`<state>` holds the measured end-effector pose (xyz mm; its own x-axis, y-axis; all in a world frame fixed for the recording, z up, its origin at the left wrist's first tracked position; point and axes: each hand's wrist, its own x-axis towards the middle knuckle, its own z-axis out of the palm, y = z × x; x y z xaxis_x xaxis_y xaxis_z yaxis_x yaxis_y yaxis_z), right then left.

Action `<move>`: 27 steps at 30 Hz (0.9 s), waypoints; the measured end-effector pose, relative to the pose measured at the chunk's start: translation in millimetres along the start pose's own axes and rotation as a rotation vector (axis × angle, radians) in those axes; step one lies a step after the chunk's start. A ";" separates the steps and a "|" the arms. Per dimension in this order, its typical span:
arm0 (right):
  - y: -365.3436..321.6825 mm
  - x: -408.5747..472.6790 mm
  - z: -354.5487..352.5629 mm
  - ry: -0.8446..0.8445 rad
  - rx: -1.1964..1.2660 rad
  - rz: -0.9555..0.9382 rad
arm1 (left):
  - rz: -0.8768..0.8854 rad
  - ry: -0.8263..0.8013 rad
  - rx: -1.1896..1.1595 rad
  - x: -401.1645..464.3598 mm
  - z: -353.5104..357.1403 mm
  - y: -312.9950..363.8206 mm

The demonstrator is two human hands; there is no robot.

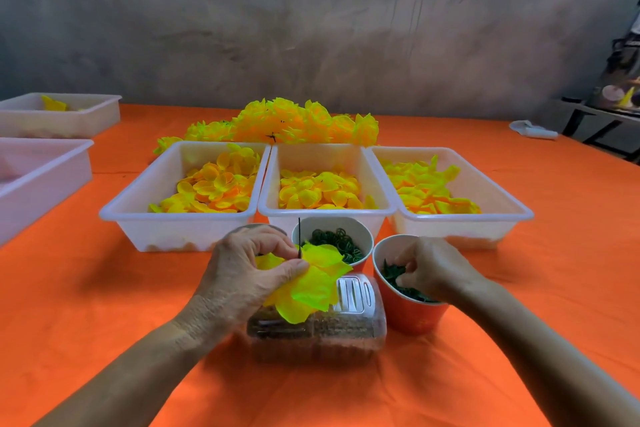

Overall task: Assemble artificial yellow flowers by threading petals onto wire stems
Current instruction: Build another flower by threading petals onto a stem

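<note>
1. Near the front edge of the orange surface, the left hand held a bunch of yellow petals, thumb and fingers curled round them.
2. A thin dark wire stem stood upright out of the petals, just beside the left fingertips.
3. The right hand reached into a red paper cup; its fingertips were curled in and pinching at the dark green pieces inside.
4. A second paper cup, behind the petals, held small dark green rings.
5. Below the petals lay a clear plastic box with dark contents; what they were I could not tell.
6. Three white bins stood side by side behind the cups: left bin, middle bin, right bin. Each held loose yellow-and-orange petals.
7. Behind the bins lay a heap of finished yellow flowers.
8. Two more white trays sat at the far left: a near tray and a far tray, the far one with a yellow piece inside.
9. A white crumpled item lay at the far right edge of the surface.
</note>
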<state>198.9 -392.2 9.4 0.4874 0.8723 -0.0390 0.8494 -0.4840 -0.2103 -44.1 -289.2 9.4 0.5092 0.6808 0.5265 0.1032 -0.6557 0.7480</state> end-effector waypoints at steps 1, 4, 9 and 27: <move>-3.5 0.6 3.1 -0.009 -0.078 -0.024 | 0.002 0.000 0.002 0.2 -0.4 0.4; -8.8 4.2 10.3 -0.023 -0.205 -0.046 | 0.001 0.003 -0.006 0.7 -1.7 1.2; -4.0 12.7 11.3 -0.085 -0.129 -0.009 | -0.007 -0.018 -0.017 -0.2 -1.5 4.1; 4.3 14.0 5.9 0.030 -0.004 -0.024 | -0.036 -0.030 -0.043 0.7 -1.5 7.2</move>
<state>208.2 -381.7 2.2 0.4724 0.8814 -0.0051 0.8617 -0.4631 -0.2072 -44.3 -293.0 15.8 0.5311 0.6934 0.4870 0.0854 -0.6156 0.7834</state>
